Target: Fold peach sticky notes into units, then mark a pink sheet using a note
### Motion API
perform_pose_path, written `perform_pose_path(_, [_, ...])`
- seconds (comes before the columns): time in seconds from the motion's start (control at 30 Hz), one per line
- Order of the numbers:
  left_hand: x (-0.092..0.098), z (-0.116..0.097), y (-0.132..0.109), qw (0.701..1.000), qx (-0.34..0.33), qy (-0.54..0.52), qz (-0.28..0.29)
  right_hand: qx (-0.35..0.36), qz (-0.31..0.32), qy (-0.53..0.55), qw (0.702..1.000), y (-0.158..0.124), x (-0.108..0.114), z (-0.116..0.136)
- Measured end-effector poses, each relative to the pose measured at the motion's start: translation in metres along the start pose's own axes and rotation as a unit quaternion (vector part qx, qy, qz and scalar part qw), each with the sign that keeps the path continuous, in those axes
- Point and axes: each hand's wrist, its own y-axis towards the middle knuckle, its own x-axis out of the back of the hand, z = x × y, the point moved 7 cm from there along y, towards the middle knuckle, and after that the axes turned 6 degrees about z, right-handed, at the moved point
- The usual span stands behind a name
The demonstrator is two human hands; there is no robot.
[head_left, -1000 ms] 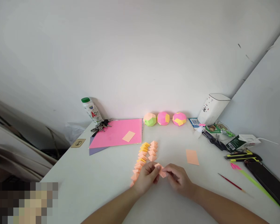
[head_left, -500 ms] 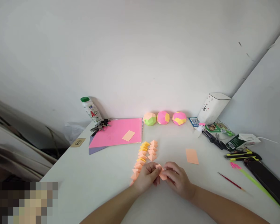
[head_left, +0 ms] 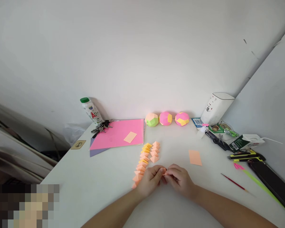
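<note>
At the left, a bottle with a green cap leans against the wall, its label showing a large red A and a darker D; the smaller print is unreadable. Keys lie by its foot, on the corner of a pink sheet. A long row of folded pieces, orange and yellow, runs down to the left hand, which partly covers its near end. This hand pinches the paper, thumb uppermost, other fingers curled beneath, forearm slanting in from the lower left. The paper sits between the two hands' fingertips, mostly hidden by them, above the table. The right hand is closed on the paper's right side, thumb and forefinger together, knuckles up, forearm coming from the lower right. Beyond it lies a flat orange note. Farther right, a blue card bears a QR code, and a green-and-white carton shows a barcode.
</note>
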Motion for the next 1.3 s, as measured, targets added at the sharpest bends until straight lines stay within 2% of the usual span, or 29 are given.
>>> perform_pose_path(0.1, [-0.001, -0.003, -0.001, 1.000, -0.013, 0.014, 0.017, -0.085, 0.007, 0.083, 0.993, 0.002, -0.002, -0.013])
perform_pose_path(0.2, [-0.003, -0.002, 0.000, 0.999, -0.016, 0.011, 0.032, -0.171, 0.016, 0.162, 0.972, -0.001, -0.007, -0.029])
perform_pose_path(0.3, [-0.004, -0.001, -0.001, 0.999, -0.013, 0.001, 0.045, -0.207, 0.019, 0.213, 0.955, -0.003, -0.010, -0.035])
perform_pose_path(0.5, [-0.006, -0.002, -0.001, 0.998, -0.013, -0.020, 0.050, -0.207, 0.034, 0.262, 0.942, -0.002, -0.012, -0.033])
perform_pose_path(0.7, [-0.005, 0.000, -0.002, 0.999, -0.001, -0.018, 0.033, -0.193, -0.016, 0.175, 0.965, -0.004, -0.001, -0.037])
perform_pose_path(0.87, [-0.005, 0.001, -0.002, 0.999, -0.002, -0.015, 0.035, -0.142, -0.026, 0.153, 0.978, -0.002, 0.002, -0.030])
perform_pose_path(1.3, [-0.005, 0.002, -0.003, 0.999, 0.004, 0.006, 0.043, -0.140, -0.010, 0.179, 0.974, -0.003, -0.003, -0.033])
